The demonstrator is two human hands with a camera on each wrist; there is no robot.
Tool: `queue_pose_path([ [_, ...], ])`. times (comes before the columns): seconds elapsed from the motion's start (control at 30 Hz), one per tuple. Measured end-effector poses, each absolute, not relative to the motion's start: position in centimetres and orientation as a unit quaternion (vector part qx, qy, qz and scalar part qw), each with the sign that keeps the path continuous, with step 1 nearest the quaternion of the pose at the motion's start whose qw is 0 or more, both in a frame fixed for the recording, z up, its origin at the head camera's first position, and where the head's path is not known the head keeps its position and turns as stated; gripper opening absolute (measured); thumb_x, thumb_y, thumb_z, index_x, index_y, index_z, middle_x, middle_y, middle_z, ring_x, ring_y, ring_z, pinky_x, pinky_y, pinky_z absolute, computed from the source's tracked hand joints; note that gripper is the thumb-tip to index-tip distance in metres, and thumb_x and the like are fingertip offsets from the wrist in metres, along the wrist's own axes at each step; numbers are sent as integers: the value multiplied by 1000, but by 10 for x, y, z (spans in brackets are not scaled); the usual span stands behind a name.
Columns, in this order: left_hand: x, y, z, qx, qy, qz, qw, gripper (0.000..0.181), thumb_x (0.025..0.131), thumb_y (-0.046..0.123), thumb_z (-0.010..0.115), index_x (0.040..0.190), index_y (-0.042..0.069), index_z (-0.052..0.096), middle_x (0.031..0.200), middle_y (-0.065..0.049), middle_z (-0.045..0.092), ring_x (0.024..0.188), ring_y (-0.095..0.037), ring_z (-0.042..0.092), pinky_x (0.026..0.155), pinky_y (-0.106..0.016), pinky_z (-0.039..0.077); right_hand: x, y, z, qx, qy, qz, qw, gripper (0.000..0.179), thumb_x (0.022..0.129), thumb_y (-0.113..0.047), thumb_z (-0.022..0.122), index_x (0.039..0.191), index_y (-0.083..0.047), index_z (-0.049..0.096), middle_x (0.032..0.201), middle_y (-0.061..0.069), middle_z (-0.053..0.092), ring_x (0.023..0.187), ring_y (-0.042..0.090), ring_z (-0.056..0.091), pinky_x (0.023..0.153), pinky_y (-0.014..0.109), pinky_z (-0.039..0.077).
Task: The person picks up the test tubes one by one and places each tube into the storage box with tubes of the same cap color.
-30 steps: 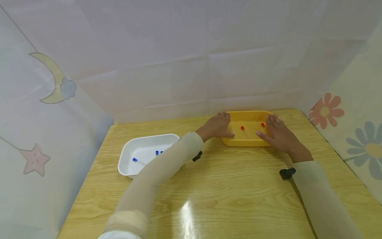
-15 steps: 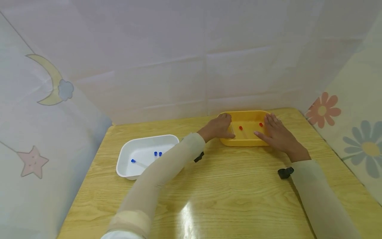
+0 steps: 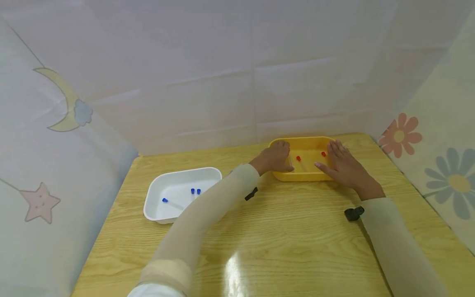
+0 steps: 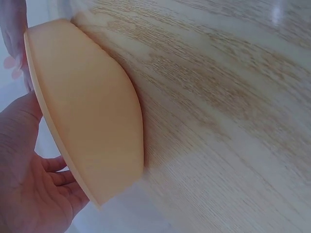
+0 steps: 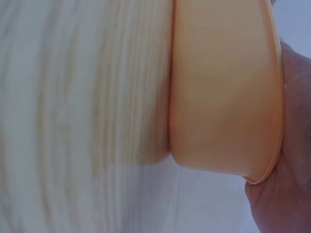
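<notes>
At the back right of the table stands a yellow tray [image 3: 302, 176]. My left hand [image 3: 275, 159] lies over its left end, the thumb toward the front rim. Across the tray's right end rests my right hand [image 3: 346, 168], with straight fingers and the thumb pointing inward. Inside lie a thin clear tube with a red cap [image 3: 298, 158] and another red cap [image 3: 323, 154]; part of a clear tube shows by my left thumb. Both wrist views show the tray's outer wall [image 4: 92, 107], with each palm against the rim.
A white tray [image 3: 156, 181] stands to the left, holding clear tubes with blue caps [image 3: 165, 200]; my left sleeve [image 3: 208, 210] hides part of it. Behind the wooden table [image 3: 289, 239] hangs a pale sheet [image 3: 200, 103], close behind the yellow tray.
My left hand has shifted slightly right over the yellow tray, uncovering more of its left rim. The right hand stays at the tray's right end. The head view has turned slightly.
</notes>
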State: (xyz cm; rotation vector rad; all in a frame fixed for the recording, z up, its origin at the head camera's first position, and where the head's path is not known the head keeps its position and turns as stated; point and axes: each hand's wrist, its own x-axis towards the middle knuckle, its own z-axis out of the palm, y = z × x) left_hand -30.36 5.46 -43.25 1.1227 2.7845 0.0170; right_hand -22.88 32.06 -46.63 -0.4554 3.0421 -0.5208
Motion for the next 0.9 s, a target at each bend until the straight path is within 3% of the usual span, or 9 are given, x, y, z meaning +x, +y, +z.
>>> queue_pose_path([
  [0.53,-307,65,-446,376,923,-75,34,85,92,66,62,146,3,44,143,-12,48,130,-23,49,98,-33,51,-229,318,-468,-149,975,-167,2,95,105,-60,39,158,9,0,166,25,-9,153,37,-16,121,57,-8],
  [0.9,-310,72,-453,348,931,-89,65,73,96,60,59,147,9,47,146,-8,47,133,-21,46,101,-35,49,-229,318,-467,-149,973,-177,0,96,104,-60,41,158,8,0,167,22,-11,153,33,-18,121,55,-8],
])
